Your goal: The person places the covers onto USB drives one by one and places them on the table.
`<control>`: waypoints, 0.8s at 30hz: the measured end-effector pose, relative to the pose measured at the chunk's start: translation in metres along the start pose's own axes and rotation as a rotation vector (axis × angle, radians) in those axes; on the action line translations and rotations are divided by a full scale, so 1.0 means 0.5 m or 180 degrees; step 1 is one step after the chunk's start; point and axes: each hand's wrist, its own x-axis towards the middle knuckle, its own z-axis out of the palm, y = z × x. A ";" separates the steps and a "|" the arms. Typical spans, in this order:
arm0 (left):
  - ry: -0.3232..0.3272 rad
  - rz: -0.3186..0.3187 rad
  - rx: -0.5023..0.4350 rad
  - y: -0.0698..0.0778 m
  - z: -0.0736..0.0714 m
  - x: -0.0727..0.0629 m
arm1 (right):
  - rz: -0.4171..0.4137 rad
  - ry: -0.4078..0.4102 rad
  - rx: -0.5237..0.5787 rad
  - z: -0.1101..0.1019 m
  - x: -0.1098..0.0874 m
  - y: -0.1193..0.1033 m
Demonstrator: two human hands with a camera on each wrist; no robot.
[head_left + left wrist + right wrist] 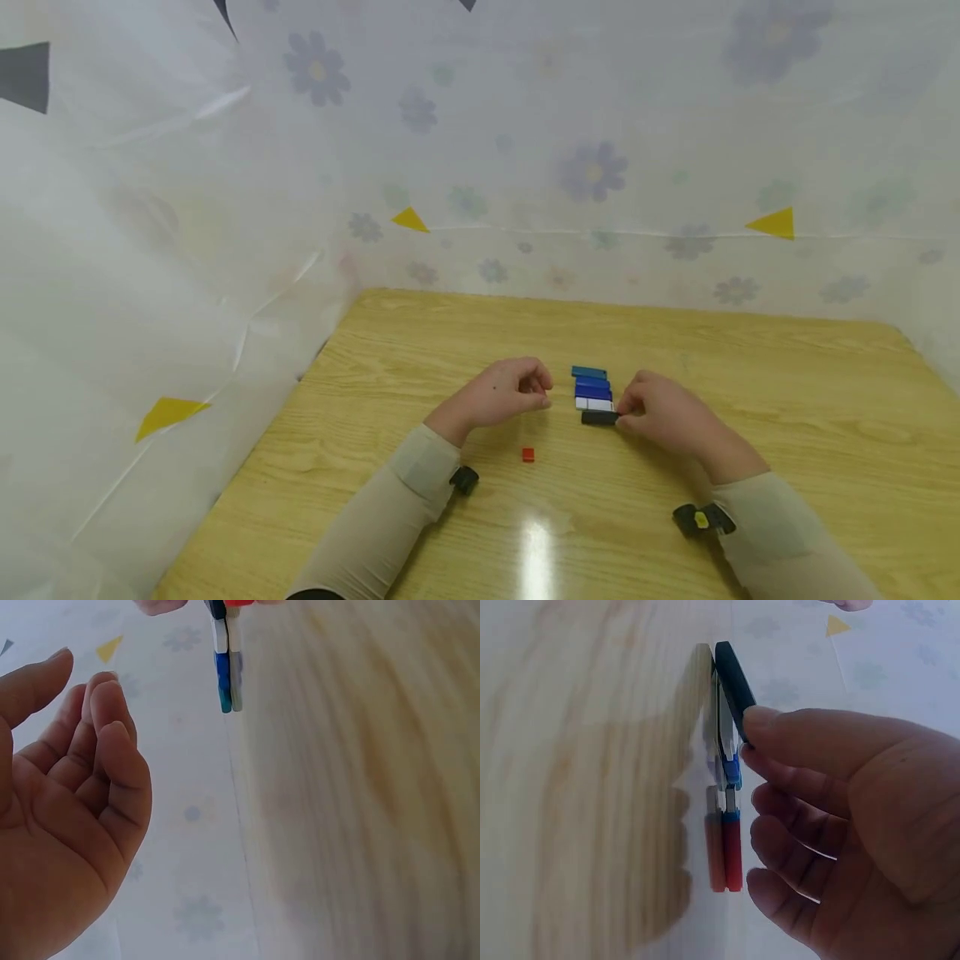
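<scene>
A row of small flat sticks that look like USB sticks lies on the table in the head view: teal (589, 372), blue (592, 388), white (595, 404) and black. My right hand (663, 414) pinches the end of the black USB stick (598, 417) between thumb and index finger. That stick tilts in the right wrist view, its far end by the tabletop. A red piece (733, 855) shows beside the other fingers there, mostly hidden by my hand in the head view. To the left of the row, my left hand (498, 396) hovers with loosely bent fingers, holding nothing.
On the wood-grain table (420, 333), a small red square piece (528, 455) lies between my forearms. White flower-patterned sheeting (525, 125) stands behind and on the left. Both wrists wear dark camera straps.
</scene>
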 end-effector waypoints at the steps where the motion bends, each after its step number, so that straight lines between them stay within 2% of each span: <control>1: -0.0021 0.0001 0.0024 -0.003 0.000 0.000 | 0.0017 -0.0021 -0.0009 0.002 0.002 0.001; 8: -0.0156 0.0014 0.0192 -0.015 -0.002 0.005 | 0.0128 -0.0143 -0.0093 0.010 0.013 0.001; 14: -0.0282 -0.0024 0.0266 -0.017 -0.006 0.005 | 0.0176 -0.0126 -0.0162 0.011 0.016 0.000; 19: -0.0455 -0.0057 0.0405 -0.022 -0.012 0.002 | 0.0142 -0.0018 -0.0061 0.009 0.015 0.006; 24: -0.0784 -0.0154 0.0581 -0.030 -0.016 -0.004 | 0.0118 0.0223 0.0105 -0.006 0.015 0.016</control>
